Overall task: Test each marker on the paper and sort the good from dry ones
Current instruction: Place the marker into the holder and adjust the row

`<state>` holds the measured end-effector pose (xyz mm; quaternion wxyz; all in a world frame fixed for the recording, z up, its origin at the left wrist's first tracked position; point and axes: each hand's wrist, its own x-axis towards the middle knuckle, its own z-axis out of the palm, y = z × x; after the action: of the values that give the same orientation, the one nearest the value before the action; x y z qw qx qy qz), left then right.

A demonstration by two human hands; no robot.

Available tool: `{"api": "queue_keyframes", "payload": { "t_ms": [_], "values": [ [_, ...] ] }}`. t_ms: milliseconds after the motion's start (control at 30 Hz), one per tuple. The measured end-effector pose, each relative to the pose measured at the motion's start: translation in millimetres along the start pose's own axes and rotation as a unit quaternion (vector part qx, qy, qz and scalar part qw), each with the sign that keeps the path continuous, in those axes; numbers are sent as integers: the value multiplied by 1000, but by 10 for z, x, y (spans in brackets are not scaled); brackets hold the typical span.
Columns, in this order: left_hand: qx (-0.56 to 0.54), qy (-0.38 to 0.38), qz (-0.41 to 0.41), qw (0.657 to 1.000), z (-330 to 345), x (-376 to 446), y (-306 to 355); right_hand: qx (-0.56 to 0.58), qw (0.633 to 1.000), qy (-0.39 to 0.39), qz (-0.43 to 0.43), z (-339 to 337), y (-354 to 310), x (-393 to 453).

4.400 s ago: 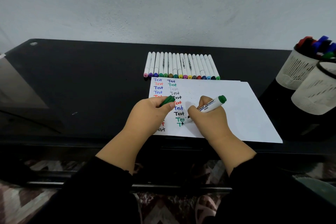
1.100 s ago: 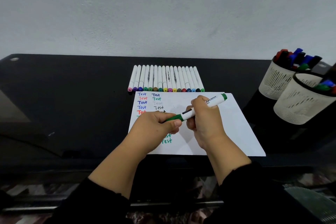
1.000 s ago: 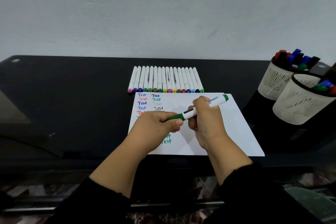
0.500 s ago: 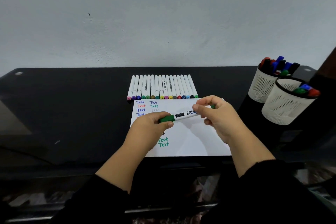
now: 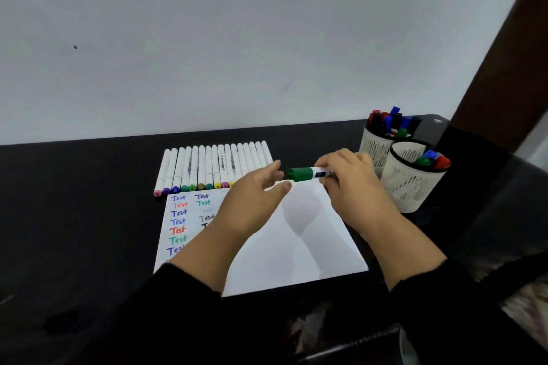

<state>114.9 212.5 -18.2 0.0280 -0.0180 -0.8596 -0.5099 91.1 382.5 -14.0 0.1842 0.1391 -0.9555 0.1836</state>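
Both hands were raised above the far part of the paper (image 5: pixel 296 246). Right hand (image 5: pixel 353 187), palm down, had its fingers curled round the white barrel of a capped green marker (image 5: pixel 307 173), which lay level with its green cap pointing left. Left hand (image 5: pixel 252 204) was held just beside that cap with thumb and fingers loosely spread, gripping nothing; whether a fingertip touched the cap could not be told. Black sleeves covered both forearms. Beneath lay a white rectangular sheet bearing two columns of the word "Test" in blue, red, green and black, partly hidden by the left forearm. Beyond it a row of slim white pens (image 5: pixel 213 167) with coloured ends lay side by side on the glossy black table (image 5: pixel 74 216). Right of the hands stood two white slotted cups, the far cup (image 5: pixel 375 148) and the near cup (image 5: pixel 412 184), each holding markers.
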Motion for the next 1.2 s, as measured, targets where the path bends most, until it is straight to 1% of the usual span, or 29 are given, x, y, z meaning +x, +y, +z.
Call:
{"api": "queue_keyframes", "payload": {
  "t_ms": [133, 233, 300, 367, 467, 567, 600, 667, 733, 867, 1033, 1200],
  "values": [
    [114, -47, -6, 992, 362, 287, -46, 50, 994, 79, 57, -109, 293, 28],
    [190, -57, -26, 980, 629, 445, -132, 87, 984, 118, 97, -214, 474, 8],
    [238, -70, -26, 968, 767, 526, -209, 99, 979, 151, 91, -274, 597, -4],
    [293, -85, -19, 952, 844, 570, -291, 86, 979, 166, 81, -329, 723, 3],
    [339, -84, 1, 937, 925, 576, -377, 42, 982, 158, 94, -381, 892, 19],
    [344, -70, 6, 936, 948, 564, -407, -15, 985, 152, 86, -380, 1002, 50],
    [344, -68, 7, 937, 950, 566, -410, -33, 985, 139, 94, -390, 1028, 72],
    [342, -65, 11, 937, 948, 571, -418, -51, 987, 85, 125, -428, 1053, 131],
    [339, -64, 13, 938, 950, 572, -423, -47, 986, 36, 156, -477, 1064, 193],
    [342, -67, 9, 937, 947, 569, -413, -38, 984, 1, 172, -524, 1085, 279],
    [347, -67, 6, 936, 958, 571, -411, -30, 976, -7, 214, -551, 1093, 360],
    [346, -62, 3, 936, 967, 575, -422, -15, 977, 0, 213, -548, 1109, 374]
  ]
}}
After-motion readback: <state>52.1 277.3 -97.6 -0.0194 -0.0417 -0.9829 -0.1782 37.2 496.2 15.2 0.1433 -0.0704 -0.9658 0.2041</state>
